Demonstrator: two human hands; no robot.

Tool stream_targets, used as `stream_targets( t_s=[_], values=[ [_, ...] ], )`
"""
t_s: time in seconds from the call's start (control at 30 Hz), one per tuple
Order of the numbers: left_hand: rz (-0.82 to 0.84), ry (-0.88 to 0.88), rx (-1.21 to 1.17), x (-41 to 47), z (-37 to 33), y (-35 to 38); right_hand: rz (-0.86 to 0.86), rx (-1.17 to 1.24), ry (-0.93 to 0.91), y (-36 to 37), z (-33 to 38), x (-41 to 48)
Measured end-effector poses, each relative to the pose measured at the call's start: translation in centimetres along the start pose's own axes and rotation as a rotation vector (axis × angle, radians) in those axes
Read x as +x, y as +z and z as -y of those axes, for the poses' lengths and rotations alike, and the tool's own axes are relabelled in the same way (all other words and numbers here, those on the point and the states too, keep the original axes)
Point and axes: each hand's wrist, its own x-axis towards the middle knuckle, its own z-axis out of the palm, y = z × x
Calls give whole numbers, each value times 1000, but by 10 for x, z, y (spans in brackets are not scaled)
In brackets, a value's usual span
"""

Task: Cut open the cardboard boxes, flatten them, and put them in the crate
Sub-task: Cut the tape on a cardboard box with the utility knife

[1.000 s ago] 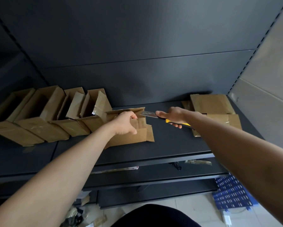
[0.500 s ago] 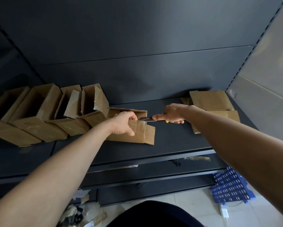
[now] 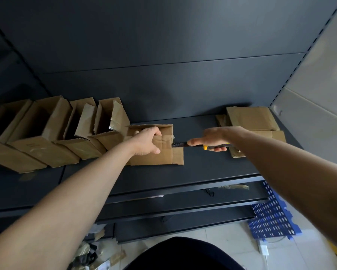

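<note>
The shelf front [image 3: 202, 172] before the middle box [image 3: 163, 155] lies open; upright boxes [image 3: 52, 137] crowd the left, flattened stack [image 3: 249, 118] the right

Nothing legible shows anywhere. A faint printed mark on the front of a cardboard box [image 3: 44, 151] near the left end of the shelf [image 3: 202, 172] is too blurred to read.
</note>
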Motion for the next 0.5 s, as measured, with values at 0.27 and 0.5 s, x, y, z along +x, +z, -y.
stream_targets(
  t_s=[0.27, 0.5],
  values=[
    [-75, -10, 70, 0, 0, -7, -57, 399, 254, 32, -19, 28],
    [-54, -39, 142, -13, -3, -7, -208, 254, 278, 62, 8, 51]
  ],
)
